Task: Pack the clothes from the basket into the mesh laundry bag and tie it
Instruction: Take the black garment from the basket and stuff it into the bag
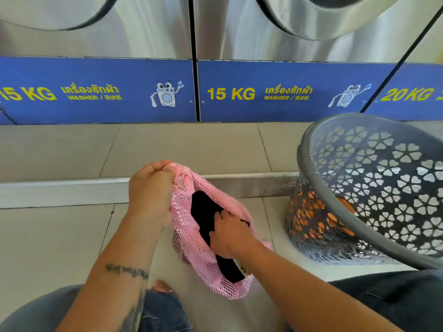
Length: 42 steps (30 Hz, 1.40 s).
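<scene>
A pink mesh laundry bag hangs open just above the tiled floor in the middle of the view. My left hand grips the bag's rim at its upper left and holds the mouth open. My right hand reaches into the mouth and presses a black garment down inside, fingers curled on the cloth. To the right stands a grey perforated laundry basket, tilted toward me, with orange clothing showing through its holes at the bottom.
Steel washers with blue "15 KG" panels line the back on a raised tiled step with a metal edge. My knees in dark jeans sit at the bottom, left and right.
</scene>
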### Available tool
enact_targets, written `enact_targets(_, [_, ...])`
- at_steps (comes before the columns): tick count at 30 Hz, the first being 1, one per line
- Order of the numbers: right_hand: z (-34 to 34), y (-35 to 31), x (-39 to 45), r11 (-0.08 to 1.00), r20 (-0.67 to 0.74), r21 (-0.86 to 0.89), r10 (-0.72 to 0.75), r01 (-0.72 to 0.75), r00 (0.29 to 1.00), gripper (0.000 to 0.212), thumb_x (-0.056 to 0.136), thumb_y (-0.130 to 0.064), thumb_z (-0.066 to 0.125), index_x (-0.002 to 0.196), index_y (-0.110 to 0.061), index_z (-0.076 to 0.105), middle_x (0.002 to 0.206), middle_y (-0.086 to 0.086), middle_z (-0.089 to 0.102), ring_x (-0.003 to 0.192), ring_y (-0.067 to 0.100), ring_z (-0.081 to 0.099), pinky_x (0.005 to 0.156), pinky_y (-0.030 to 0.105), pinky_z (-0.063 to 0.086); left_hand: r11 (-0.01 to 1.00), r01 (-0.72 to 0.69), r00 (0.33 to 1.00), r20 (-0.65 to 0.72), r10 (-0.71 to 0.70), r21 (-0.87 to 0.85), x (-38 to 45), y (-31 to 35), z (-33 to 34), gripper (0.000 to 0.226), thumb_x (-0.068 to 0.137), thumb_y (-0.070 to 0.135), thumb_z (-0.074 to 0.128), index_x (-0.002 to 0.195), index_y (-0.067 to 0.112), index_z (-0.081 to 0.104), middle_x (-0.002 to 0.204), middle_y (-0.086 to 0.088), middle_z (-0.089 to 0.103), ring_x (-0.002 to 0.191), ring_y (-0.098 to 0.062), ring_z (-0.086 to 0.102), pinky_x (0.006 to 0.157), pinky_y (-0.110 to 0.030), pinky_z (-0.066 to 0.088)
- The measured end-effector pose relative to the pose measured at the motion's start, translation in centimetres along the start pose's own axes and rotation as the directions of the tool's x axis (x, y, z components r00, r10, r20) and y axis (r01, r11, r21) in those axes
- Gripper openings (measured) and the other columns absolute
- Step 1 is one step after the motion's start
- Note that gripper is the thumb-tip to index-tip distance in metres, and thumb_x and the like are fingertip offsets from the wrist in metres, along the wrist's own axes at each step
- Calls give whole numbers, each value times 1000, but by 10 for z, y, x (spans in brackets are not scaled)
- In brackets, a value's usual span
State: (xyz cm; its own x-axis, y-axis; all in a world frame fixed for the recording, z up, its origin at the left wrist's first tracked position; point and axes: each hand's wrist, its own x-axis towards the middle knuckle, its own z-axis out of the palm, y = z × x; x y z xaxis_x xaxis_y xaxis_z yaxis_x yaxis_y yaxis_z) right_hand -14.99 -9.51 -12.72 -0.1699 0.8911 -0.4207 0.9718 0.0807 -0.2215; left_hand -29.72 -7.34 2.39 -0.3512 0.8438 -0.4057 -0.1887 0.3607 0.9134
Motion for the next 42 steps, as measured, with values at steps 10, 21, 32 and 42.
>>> enact_targets(10, [48,20,-73,872,-101,477,174,-106,980,62,75,-35,56,134,-40,39,139,7,34,120,35,52,100,43,51,1000,-5,1000,12,5,29,-33,-1,-18,14,87,4,65,88,17,72,99,-14,74,93,-33,70,92,-57,54])
enact_targets(21, [9,-26,-33,513,-116,854,340,-80,933,36,84,-1,53,117,-12,66,104,7,71,92,24,68,77,31,56,989,-50,994,107,35,136,-21,-11,-3,11,87,10,68,86,20,73,97,-10,75,86,-27,70,84,-44,57])
enact_targets(32, [32,-9,4,999,352,-24,34,-27,936,81,98,-27,49,160,-30,-4,158,18,28,139,42,38,111,53,39,998,-56,998,30,56,-15,7,5,-15,22,89,3,63,80,21,70,89,-7,72,76,-22,68,73,-37,56])
enact_targets(42, [-25,34,-34,983,143,-151,-87,108,986,75,91,-41,57,155,-38,16,139,15,49,122,40,53,101,50,47,980,-156,987,45,152,120,2,3,12,13,86,12,65,86,23,72,99,-5,73,99,-31,70,90,-50,57])
